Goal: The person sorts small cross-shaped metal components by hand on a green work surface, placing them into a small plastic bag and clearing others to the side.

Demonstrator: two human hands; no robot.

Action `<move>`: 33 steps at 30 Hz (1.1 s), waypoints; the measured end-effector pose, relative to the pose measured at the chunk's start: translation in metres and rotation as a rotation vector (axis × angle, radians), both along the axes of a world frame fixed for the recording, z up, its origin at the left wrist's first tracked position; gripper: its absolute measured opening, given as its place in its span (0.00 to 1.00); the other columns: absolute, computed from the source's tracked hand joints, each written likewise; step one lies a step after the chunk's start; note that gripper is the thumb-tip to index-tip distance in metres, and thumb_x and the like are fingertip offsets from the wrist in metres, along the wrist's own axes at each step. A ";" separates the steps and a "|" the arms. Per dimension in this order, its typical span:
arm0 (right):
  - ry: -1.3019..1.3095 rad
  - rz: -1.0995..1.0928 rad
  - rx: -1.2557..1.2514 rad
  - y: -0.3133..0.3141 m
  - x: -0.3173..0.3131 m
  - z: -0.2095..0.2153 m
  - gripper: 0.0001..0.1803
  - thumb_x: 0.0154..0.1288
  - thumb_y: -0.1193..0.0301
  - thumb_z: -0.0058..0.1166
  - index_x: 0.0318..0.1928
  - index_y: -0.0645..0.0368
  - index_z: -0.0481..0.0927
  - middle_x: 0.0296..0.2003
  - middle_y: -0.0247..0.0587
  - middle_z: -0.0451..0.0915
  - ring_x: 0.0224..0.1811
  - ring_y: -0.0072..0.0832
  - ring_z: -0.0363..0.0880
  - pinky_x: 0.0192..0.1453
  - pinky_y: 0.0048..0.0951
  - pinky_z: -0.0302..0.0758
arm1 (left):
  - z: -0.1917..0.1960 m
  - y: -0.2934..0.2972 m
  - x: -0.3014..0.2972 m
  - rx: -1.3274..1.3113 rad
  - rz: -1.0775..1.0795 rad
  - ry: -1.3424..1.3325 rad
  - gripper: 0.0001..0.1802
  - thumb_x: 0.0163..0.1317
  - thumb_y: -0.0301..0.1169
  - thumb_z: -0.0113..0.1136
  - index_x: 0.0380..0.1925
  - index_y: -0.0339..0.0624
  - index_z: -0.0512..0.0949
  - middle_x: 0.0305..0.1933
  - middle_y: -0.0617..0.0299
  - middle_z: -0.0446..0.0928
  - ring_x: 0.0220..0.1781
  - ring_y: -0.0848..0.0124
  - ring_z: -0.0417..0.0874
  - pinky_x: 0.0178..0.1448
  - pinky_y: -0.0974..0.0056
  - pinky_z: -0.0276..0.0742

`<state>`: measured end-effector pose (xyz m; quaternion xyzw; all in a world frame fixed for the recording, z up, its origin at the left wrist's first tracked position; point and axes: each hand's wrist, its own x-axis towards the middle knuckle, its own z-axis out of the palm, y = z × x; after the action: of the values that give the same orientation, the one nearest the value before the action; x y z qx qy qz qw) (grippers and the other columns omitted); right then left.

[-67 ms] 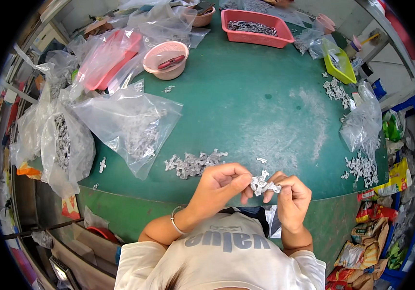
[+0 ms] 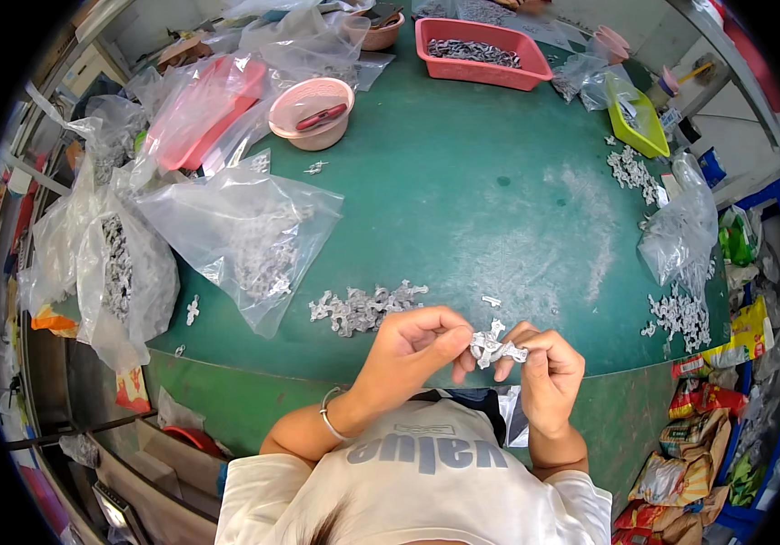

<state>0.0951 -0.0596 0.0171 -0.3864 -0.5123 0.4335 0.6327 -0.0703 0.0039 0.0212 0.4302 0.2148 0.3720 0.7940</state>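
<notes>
Both my hands hold one small silver-grey metal casting (image 2: 490,345) with several stubby arms, just above the table's near edge. My left hand (image 2: 415,354) pinches its left end between thumb and fingers. At its right end, my right hand (image 2: 549,371) has thumb and forefinger closed on an arm of it. Left of my hands lies a heap of similar grey castings (image 2: 362,309). One small loose piece (image 2: 491,301) rests on the green table (image 2: 462,200) just beyond my fingers.
Clear plastic bags of castings (image 2: 253,236) crowd the left. A pink bowl (image 2: 312,136) with a red-handled tool stands farther back, near a filled red tray (image 2: 485,77). On the right are a yellow-green tray (image 2: 640,127), another bag (image 2: 680,227) and a pile of castings (image 2: 680,318).
</notes>
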 end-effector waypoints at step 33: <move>0.215 0.115 -0.169 -0.006 -0.001 0.006 0.12 0.66 0.72 0.41 0.27 0.67 0.71 0.20 0.43 0.73 0.23 0.24 0.68 0.29 0.24 0.64 | -0.002 -0.001 0.006 0.030 0.018 -0.049 0.14 0.63 0.35 0.50 0.28 0.33 0.72 0.30 0.56 0.73 0.25 0.74 0.72 0.29 0.71 0.69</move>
<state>0.0943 -0.0652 0.0235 -0.3597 -0.4247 0.5493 0.6233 -0.0641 0.0024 0.0195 0.4309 0.1936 0.3928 0.7890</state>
